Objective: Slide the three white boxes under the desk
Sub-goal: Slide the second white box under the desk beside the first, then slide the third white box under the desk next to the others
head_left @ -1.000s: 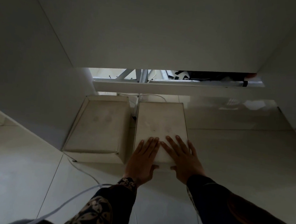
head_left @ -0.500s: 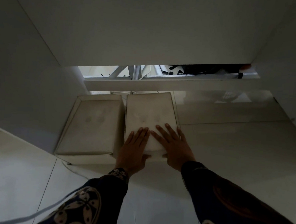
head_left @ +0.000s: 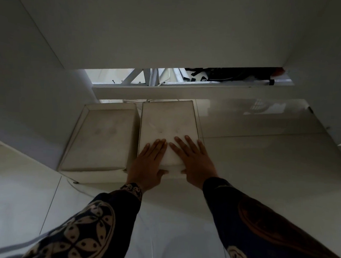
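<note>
Two white boxes lie side by side on the tiled floor under the desk (head_left: 171,29). The left box (head_left: 103,138) rests against the desk's left side panel. The right box (head_left: 168,122) sits a little further in, its far end near the desk's rear crossbar. My left hand (head_left: 149,163) and my right hand (head_left: 193,160) both lie flat on the near end of the right box, fingers spread over its top, thumbs hooked on its front edge. A third box is not in view.
The desk's left panel (head_left: 24,84) and right panel (head_left: 329,68) wall in the space. A white crossbar (head_left: 188,90) runs along the back, with clutter behind it. Bare glossy floor (head_left: 255,138) lies to the right of the boxes. A thin cable (head_left: 76,185) trails near the left box.
The right box has slid further in under the desk and closer to the left box, with both hands staying flat on its near end. The camera has moved forward.
</note>
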